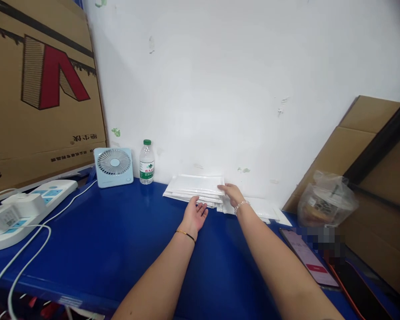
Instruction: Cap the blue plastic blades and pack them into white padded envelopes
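Observation:
A stack of white padded envelopes (195, 186) lies on the blue table (120, 240) against the white wall. My left hand (195, 215) reaches to the stack's front edge, palm up, fingers slightly spread and touching the lowest envelopes. My right hand (232, 194) rests on the stack's right end, fingers flat on the top envelope. More white envelopes (265, 209) lie spread to the right of my right wrist. Each wrist carries a bracelet.
A small light-blue fan (114, 166) and a water bottle (147, 162) stand at the back left. A white power strip (23, 209) with cables lies far left under a cardboard box (36, 89). A bagged cup (326, 200) and phones (308, 255) lie at right.

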Demonstrator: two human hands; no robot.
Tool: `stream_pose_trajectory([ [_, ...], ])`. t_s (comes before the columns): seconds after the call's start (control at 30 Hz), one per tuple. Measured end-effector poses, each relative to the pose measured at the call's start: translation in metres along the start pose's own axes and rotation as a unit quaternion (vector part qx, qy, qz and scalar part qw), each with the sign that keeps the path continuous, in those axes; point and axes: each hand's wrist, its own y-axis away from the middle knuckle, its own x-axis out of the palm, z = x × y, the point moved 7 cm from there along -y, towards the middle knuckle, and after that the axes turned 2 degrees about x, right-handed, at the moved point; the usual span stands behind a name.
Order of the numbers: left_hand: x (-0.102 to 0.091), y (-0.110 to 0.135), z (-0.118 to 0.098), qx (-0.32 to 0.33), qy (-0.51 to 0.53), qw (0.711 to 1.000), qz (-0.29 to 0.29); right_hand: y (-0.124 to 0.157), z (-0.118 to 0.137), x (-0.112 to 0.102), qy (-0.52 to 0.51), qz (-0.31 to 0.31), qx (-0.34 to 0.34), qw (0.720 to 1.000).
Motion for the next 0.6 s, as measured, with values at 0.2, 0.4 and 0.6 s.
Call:
stream_pose_trajectory([
  [0.2,0.026,0.020,0.007,-0.055,0.045,0.988,0.136,0.063,0.063,-0.005,-0.016,0.104,-0.241,0.965],
  [0.4,0.024,0.021,-0.012,0.041,0.182,0.974,0.128,0.140,0.071,-0.018,0.044,0.191,-0.308,0.931],
  [0.6,0.020,0.029,-0.036,0.160,0.200,0.961,0.102,0.131,0.001,-0.039,-0.222,0.074,-0.075,0.969],
])
